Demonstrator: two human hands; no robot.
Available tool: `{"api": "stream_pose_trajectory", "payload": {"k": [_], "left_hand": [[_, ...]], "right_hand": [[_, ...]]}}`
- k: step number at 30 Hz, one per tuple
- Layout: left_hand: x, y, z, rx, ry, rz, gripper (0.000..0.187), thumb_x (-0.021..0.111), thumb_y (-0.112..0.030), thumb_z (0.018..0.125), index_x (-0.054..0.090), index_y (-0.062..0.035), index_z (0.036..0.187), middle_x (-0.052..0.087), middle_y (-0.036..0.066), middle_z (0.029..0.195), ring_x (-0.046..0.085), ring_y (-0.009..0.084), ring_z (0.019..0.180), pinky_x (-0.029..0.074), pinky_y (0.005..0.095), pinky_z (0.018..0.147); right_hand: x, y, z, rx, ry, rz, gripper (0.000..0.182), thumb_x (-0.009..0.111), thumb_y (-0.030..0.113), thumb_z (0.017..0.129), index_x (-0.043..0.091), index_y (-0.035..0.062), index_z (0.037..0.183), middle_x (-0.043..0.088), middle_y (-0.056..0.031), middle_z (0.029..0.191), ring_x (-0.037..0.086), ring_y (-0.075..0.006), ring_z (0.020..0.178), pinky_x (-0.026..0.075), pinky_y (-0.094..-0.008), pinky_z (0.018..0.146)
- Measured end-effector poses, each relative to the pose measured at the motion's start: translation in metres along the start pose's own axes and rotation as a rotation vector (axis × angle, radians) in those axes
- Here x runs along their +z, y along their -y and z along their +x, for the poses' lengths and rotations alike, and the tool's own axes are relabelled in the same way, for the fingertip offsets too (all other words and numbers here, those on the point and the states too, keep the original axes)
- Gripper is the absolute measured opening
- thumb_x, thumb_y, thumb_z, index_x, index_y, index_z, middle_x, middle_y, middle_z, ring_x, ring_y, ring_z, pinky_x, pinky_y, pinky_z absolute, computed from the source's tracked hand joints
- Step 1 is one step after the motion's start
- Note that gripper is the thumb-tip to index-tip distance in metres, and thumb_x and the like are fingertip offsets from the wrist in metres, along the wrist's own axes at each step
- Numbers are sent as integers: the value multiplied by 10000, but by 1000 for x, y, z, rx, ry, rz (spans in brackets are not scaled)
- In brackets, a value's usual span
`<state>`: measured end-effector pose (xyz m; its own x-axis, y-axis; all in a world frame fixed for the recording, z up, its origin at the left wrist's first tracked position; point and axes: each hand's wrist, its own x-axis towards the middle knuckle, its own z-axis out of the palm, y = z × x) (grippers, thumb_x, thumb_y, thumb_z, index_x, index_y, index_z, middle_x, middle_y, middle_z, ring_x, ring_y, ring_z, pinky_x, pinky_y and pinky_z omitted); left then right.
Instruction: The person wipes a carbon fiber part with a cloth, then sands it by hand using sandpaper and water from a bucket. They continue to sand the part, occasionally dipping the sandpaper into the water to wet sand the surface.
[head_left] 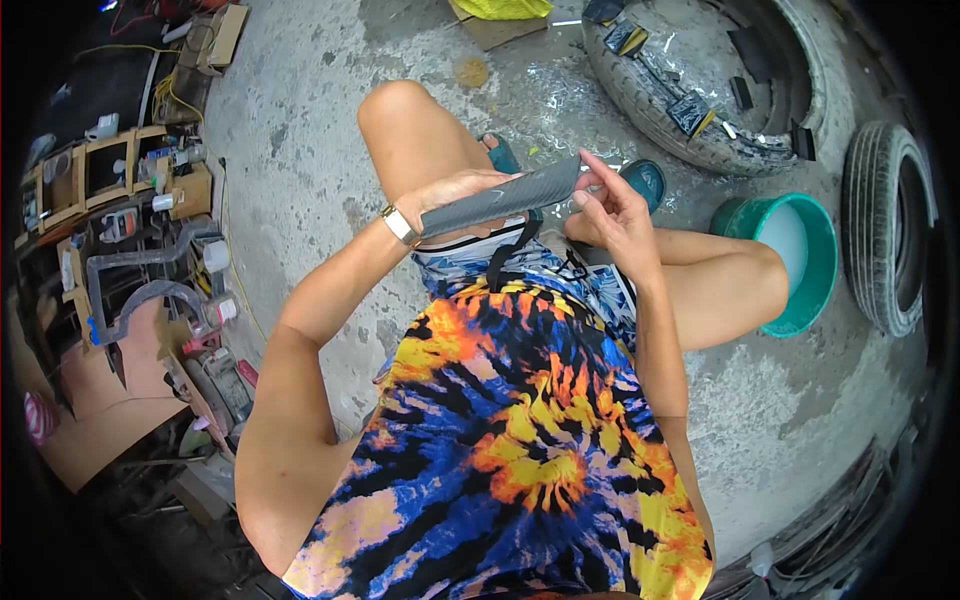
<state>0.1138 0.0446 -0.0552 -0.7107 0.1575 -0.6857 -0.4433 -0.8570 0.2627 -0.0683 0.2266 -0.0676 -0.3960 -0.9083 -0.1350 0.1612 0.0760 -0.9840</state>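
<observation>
A long dark grey strip with a carbon-like texture lies slantwise above my lap. My left hand holds it from behind near its left end; most of those fingers are hidden by the strip. At the upper right end is my right hand, its thumb and fingertips close around the strip's edge. A watch with a light strap is on my left wrist.
At the upper right a large tire carries small dark blocks. A green bucket of whitish liquid stands right of my knee, beside another tire. Wooden racks and cardboard are at the left. A yellow bag lies at the top.
</observation>
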Motion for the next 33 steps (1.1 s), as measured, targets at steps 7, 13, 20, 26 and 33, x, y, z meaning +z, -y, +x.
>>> {"api": "stream_pose_trajectory", "payload": {"k": [7, 13, 20, 26, 33], "left_hand": [[2, 3, -3, -19, 45, -41, 323, 441, -225, 1015, 523, -14, 1246, 616, 15, 954, 580, 95, 803, 514, 208, 691], [21, 3, -11, -79, 13, -26, 294, 425, -295, 1021, 518, -44, 1140, 355, -82, 676, 304, -11, 474, 248, 142, 341], [26, 1, -9, -94, 66, 96, 421, 382, -419, 1022, 531, -27, 1046, 363, -48, 599, 300, 11, 407, 277, 143, 352], [15, 11, -1, -100, 236, 49, 479, 363, -376, 1029, 512, 65, 1139, 439, 4, 615, 431, 54, 423, 346, 158, 368], [10, 18, 2, -85, 351, -110, 536, 405, -310, 1012, 423, 189, 1207, 489, 81, 635, 505, 131, 449, 402, 196, 387]], "right_hand": [[5, -3, 2, -31, -12, 14, 509, 696, 47, 842, 543, 66, 1327, 600, 1, 942, 480, -32, 688, 421, -193, 589], [8, -4, 0, -34, -54, 42, 478, 704, 46, 834, 562, 43, 1290, 610, 4, 916, 490, -28, 685, 413, -183, 570], [6, -4, -1, -83, -118, -110, 389, 733, 75, 814, 606, 3, 1174, 615, -8, 809, 492, -45, 636, 417, -201, 549], [5, 2, -4, -19, -142, -197, 315, 770, 151, 796, 629, -7, 1029, 591, -6, 749, 482, -57, 614, 416, -216, 545], [5, 6, -6, 19, -189, -252, 305, 781, 233, 796, 612, -16, 846, 547, -16, 649, 467, -77, 574, 404, -243, 520]]}}
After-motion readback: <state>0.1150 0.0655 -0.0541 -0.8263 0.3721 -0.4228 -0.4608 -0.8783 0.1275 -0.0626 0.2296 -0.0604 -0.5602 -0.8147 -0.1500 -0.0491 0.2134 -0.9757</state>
